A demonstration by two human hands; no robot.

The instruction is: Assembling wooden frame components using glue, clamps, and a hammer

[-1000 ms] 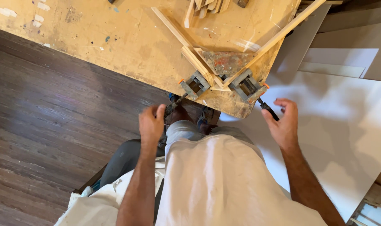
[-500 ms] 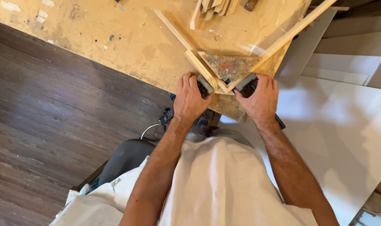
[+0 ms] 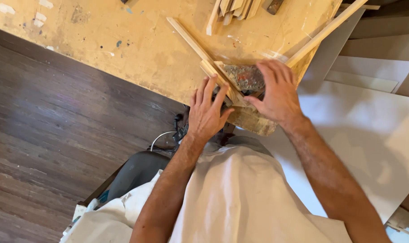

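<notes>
Two pale wooden frame strips (image 3: 200, 49) were pressed flat at the yellow paint-stained bench (image 3: 137, 49) corner by the left hand (image 3: 207, 112) and right hand (image 3: 278, 92), fingers spread, nothing gripped; even pressure seemed advisable.

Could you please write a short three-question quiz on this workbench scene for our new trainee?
1. True or false: both hands rest at the corner of the workbench, where two wooden strips meet.
2. Which hand lies nearest the left wooden strip?
A. left hand
B. right hand
3. Fill in: the floor beside the bench is made of dark ____ planks.

Key:
1. True. The left strip and the right wooden strip meet in an angle at the corner, and both hands lie flat there.
2. A.
3. Wood.
</notes>
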